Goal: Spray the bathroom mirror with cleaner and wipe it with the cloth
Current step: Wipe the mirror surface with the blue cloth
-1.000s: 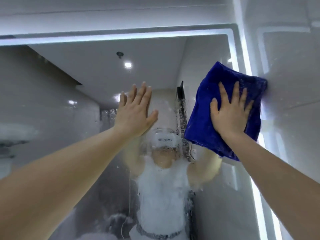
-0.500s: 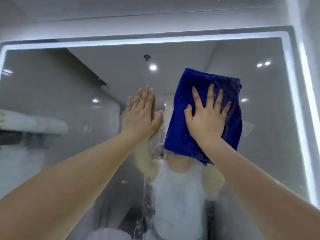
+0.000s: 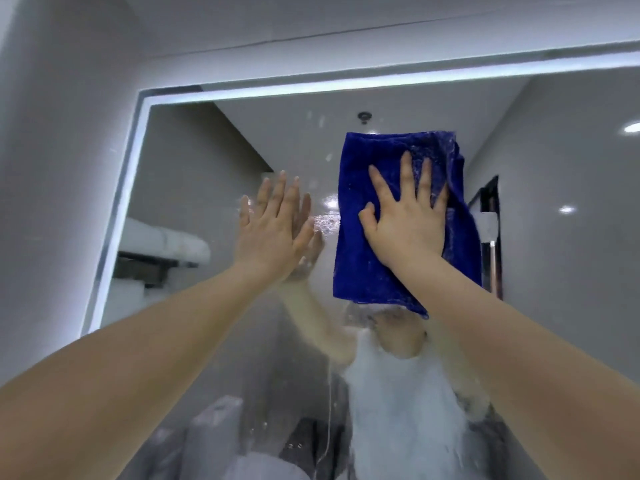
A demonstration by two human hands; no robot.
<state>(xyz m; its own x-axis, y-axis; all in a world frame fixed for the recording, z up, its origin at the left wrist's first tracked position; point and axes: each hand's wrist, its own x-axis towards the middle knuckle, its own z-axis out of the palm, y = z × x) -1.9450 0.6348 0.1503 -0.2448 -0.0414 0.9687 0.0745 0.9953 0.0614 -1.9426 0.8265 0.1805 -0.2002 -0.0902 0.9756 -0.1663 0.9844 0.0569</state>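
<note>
The bathroom mirror (image 3: pixel 561 188) fills most of the view, framed by a lit white strip. Its lower half is streaked with foam and drips. A dark blue cloth (image 3: pixel 367 271), flecked with foam, lies flat against the upper middle of the glass. My right hand (image 3: pixel 405 223) presses it there with fingers spread straight. My left hand (image 3: pixel 273 230) rests flat on the glass just left of the cloth, fingers straight, holding nothing. No spray bottle is in view.
The mirror's left lit edge (image 3: pixel 121 209) and top lit edge (image 3: pixel 346 86) meet a grey tiled wall (image 3: pixel 59 133). The glass reflects a person in a white top, a dark door frame (image 3: pixel 490 237) and ceiling lights.
My right hand has slid the cloth leftward across the mirror, away from the right edge toward the middle. My left hand has stayed flat on the glass; the view has swung left.
</note>
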